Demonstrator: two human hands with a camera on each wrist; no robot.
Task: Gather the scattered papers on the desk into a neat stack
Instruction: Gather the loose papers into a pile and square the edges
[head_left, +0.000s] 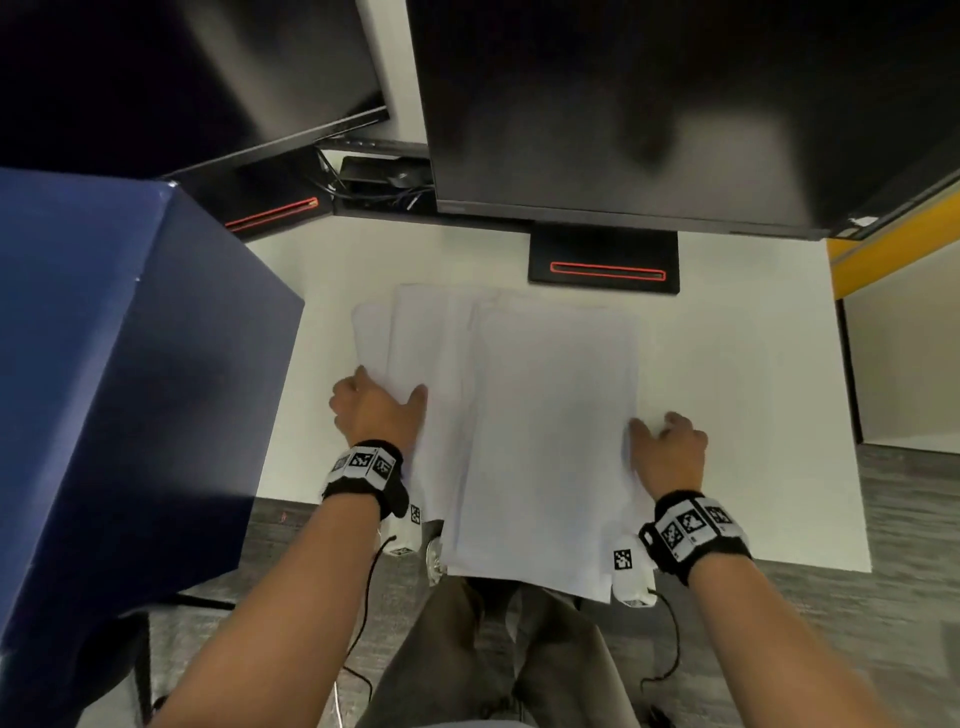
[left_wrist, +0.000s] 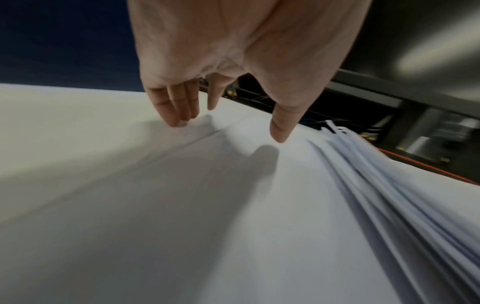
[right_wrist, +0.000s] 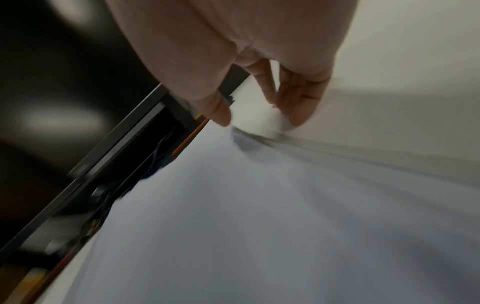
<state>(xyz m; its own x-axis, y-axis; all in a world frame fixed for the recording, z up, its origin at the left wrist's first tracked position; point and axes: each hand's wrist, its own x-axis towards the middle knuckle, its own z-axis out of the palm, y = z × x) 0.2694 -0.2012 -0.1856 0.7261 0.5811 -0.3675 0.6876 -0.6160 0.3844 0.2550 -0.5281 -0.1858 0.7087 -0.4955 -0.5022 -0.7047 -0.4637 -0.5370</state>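
Note:
A loose pile of white papers (head_left: 550, 415) lies mid-desk on the white desk (head_left: 737, 389); its sheets fan out to the left and its near end hangs over the front edge. My left hand (head_left: 387, 400) is at the pile's left edge. In the left wrist view its straight fingers (left_wrist: 179, 115) touch down by the sheet's edge, and the thumb is just over the papers (left_wrist: 233, 205). My right hand (head_left: 665, 441) sits against the right edge. The right wrist view is blurred: thumb over the papers (right_wrist: 259, 205), fingers (right_wrist: 298, 107) down on the desk beside them.
A large blue box (head_left: 130, 364) stands close on the left. A monitor (head_left: 649, 104) with its black stand base (head_left: 605, 260) is just behind the pile. A second monitor (head_left: 182, 78) is at back left, with cables (head_left: 384, 182) between them. A yellow partition (head_left: 893, 244) borders the right.

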